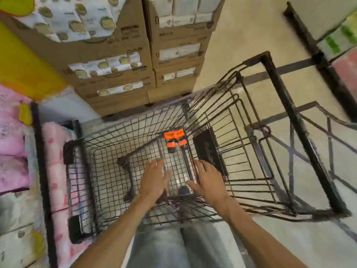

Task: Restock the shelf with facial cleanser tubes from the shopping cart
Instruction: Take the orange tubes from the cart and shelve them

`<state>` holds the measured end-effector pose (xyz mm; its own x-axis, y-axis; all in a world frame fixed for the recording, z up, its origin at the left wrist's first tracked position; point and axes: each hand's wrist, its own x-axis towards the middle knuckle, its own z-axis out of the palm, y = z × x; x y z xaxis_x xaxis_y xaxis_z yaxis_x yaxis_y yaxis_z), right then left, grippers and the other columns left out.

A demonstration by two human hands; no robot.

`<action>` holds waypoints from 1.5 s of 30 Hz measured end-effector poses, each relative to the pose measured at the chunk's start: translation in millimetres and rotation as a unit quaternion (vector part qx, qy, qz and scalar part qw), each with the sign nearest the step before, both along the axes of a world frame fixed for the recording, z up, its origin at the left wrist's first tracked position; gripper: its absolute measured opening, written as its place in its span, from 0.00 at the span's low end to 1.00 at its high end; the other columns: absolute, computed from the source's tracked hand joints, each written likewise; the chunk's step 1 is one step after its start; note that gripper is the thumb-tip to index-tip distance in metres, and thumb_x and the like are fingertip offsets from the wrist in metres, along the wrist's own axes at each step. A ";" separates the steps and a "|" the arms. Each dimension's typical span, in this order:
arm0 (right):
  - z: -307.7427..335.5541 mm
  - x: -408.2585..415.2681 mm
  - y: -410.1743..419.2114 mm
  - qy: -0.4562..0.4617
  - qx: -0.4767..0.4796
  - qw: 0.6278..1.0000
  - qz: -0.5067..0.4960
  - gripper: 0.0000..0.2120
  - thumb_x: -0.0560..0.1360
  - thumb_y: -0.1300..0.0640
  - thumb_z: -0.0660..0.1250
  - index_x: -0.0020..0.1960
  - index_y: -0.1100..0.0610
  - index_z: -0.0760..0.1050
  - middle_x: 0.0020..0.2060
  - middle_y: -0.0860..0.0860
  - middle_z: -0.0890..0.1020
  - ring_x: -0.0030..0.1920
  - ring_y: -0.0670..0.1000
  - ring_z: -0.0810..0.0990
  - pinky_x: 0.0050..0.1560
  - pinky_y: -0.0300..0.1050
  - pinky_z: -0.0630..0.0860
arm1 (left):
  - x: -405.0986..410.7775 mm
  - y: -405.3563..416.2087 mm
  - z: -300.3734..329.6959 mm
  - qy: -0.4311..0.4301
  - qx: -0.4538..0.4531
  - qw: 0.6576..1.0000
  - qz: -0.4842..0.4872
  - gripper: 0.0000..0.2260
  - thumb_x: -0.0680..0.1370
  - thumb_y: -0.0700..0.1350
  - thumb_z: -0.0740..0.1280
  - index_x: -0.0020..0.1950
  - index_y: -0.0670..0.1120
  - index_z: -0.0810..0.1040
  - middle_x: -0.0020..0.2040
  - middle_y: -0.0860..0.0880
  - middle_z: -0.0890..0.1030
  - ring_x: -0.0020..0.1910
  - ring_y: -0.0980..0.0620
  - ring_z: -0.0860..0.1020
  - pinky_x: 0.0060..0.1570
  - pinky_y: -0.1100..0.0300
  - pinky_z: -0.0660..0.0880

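Two orange-and-black facial cleanser tubes [174, 140] lie side by side on the wire floor of the shopping cart [119, 171], toward its far end. My left hand [154, 178] reaches down into the basket with fingers spread, holding nothing, a short way in front of the tubes. My right hand [207, 178] hovers beside it over the cart's right inner wall, also open with nothing in it. Both hands are apart from the tubes.
Stacked cardboard boxes [123, 78] of packaged goods stand just beyond the cart. Pink and white paper-roll packs [56, 171] fill the shelf on the left. A second black wire cart [270, 132] sits to the right, with a dark shelf frame [318, 55] behind.
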<state>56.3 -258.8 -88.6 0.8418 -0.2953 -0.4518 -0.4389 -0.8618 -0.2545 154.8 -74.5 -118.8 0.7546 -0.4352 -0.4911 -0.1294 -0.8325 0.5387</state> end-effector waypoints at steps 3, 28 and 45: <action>-33.4 18.3 -8.4 0.024 0.016 0.999 -0.015 0.37 0.77 0.37 0.66 0.79 0.52 0.60 0.72 0.53 0.70 0.72 0.56 0.70 0.70 0.55 0.71 | 26.5 -13.6 -38.6 0.030 0.019 0.999 -0.002 0.28 0.84 0.60 0.58 0.81 0.52 0.59 0.82 0.48 0.61 0.81 0.47 0.58 0.79 0.44 0.58; -195.6 72.9 -22.2 0.125 0.085 0.985 -0.085 0.36 0.79 0.37 0.64 0.80 0.51 0.56 0.74 0.49 0.67 0.72 0.52 0.69 0.70 0.50 0.70 | 122.4 -103.2 -259.0 0.116 0.036 0.977 0.177 0.14 0.77 0.50 0.75 0.57 0.45 0.77 0.50 0.51 0.79 0.57 0.51 0.75 0.50 0.61 0.68; -274.0 160.2 -1.1 0.155 -0.075 0.985 -0.032 0.37 0.84 0.40 0.55 0.83 0.59 0.44 0.80 0.61 0.56 0.77 0.61 0.58 0.78 0.55 0.58 | 80.2 34.2 -240.7 0.174 -0.117 0.900 0.382 0.20 0.75 0.56 0.76 0.65 0.55 0.76 0.48 0.58 0.85 0.42 0.67 0.82 0.47 0.67 0.77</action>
